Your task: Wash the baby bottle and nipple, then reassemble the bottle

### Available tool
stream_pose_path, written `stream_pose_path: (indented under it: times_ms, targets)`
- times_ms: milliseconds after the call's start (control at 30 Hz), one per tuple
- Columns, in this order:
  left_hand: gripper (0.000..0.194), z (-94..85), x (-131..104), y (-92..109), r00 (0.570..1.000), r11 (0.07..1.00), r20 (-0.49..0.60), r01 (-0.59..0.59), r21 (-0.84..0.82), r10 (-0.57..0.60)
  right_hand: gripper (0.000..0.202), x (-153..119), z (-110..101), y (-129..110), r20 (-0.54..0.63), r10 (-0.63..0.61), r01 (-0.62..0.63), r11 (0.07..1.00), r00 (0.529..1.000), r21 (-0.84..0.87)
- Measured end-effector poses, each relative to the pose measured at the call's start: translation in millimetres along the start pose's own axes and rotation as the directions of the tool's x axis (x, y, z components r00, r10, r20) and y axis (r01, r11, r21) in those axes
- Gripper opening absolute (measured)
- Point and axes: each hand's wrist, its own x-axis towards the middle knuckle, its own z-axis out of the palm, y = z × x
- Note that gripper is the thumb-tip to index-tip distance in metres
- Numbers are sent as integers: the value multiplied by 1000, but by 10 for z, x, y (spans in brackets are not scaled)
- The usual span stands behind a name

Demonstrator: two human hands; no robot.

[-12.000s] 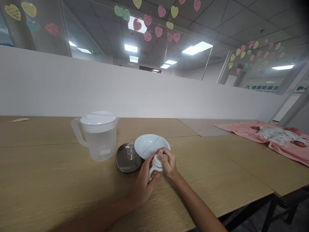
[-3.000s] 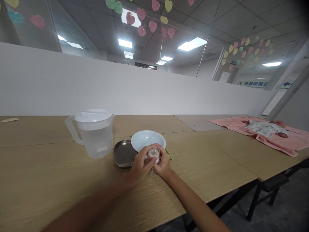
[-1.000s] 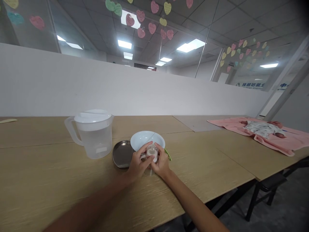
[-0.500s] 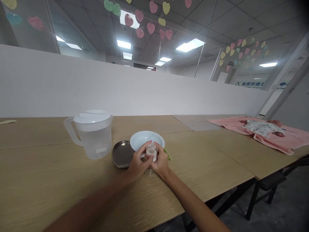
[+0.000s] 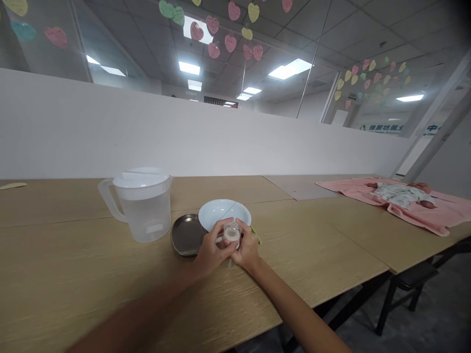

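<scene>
Between my two hands is a baby bottle (image 5: 232, 232) with a clear teat end and a white collar. My left hand (image 5: 211, 249) closes on it from the left, thumb toward me. From the right, my right hand (image 5: 248, 249) closes on the same bottle. The fingers hide much of its body, and a clear part shows below them. Just behind is a white bowl (image 5: 209, 212) with a thin stick or handle lying across it. A metal tray (image 5: 187, 236) lies left of my left hand. The tip of something green (image 5: 257, 237) shows beside my right hand.
A lidded clear pitcher (image 5: 146, 213) stands to the left on the wooden table (image 5: 316, 260). At the far right a baby doll (image 5: 397, 195) in patterned clothes lies on a pink towel (image 5: 423, 223). A white wall rises behind the table, and a dark stool (image 5: 414, 275) stands at right.
My hands and the bottle have dropped slightly toward me, and its teat end tips a little more toward me. The other things stay in place.
</scene>
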Motion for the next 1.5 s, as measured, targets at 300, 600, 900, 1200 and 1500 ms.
stream_pose_path:
  times_ms: [300,600,900,1200,1500]
  targets:
    - [41,-20,30,-14,999,996,47,28,-79,-25,57,14,-9,-20,-10,-6,6,999,1000,-46]
    - [43,0,20,-20,1000,999,26,-11,-33,12,57,-11,22,11,-25,-32,30,996,999,-79]
    - [42,61,3,-22,999,999,-30,-43,-6,43,58,-12,-11,14,39,12,-13,1000,999,27]
    - [43,76,-8,-50,998,999,-55,-41,-20,39,60,-22,-17,19,79,54,-62,992,995,110]
    - [42,70,-3,-60,999,999,-26,-44,-32,43,62,-39,-13,25,87,73,-87,983,993,160]
